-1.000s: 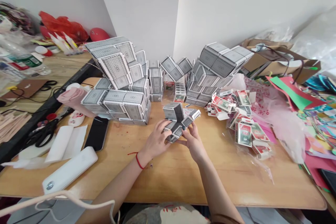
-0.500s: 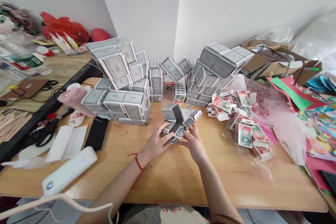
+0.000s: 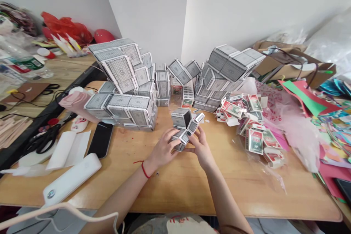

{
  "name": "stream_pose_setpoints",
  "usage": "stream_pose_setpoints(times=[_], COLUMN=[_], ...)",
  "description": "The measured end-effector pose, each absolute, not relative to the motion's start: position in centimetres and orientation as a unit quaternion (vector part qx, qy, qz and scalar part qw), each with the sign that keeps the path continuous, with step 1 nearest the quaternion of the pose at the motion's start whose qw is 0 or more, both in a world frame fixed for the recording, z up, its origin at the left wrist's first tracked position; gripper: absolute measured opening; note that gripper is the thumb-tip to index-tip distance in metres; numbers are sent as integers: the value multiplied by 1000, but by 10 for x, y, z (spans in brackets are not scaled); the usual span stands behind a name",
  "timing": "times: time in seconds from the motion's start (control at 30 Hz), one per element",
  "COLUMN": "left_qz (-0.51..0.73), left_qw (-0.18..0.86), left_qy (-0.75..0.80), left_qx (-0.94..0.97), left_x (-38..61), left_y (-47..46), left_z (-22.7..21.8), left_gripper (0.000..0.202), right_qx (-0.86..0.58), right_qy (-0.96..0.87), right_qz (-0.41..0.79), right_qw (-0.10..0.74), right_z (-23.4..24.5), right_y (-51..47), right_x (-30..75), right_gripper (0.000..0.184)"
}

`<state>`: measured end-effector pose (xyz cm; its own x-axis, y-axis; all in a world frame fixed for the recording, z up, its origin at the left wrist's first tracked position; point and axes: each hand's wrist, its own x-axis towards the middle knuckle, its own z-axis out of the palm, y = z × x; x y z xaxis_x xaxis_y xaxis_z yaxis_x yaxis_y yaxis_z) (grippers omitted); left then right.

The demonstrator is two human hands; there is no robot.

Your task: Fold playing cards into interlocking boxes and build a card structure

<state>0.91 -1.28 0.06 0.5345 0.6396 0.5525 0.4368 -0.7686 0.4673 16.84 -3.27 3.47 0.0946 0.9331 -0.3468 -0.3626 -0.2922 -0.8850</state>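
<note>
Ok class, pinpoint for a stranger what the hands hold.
On the wooden table, in front of the tall stacks of grey patterned card boxes, find the left hand and right hand. Between them sits a small joined cluster of those boxes, the only one held.

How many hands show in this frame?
2. The person's left hand, with a red string at its wrist, and right hand both hold a cluster of grey-patterned card boxes above the wooden table. No other hands are visible.
</note>
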Motion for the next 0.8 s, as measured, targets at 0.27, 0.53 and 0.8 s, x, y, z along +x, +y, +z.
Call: stream_pose_setpoints(times=[0.27,0.53,0.8], left_qz=[347,381,372], left_qw=[158,164,157], left_qy=[343,329,315], left_qx=[858,848,859], left_x=[10,9,6], left_y=[-14,-14,-11], left_z=[7,6,3], left_gripper=[27,39,41], right_qx=[-529,-527,-533], right_qy=[-278,-277,-281], right_qz=[606,608,602], right_qw=[525,525,524], right_z=[35,36,37], right_y=[-33,-33,-34], right_x=[168,168,167], right_gripper=[66,64,66])
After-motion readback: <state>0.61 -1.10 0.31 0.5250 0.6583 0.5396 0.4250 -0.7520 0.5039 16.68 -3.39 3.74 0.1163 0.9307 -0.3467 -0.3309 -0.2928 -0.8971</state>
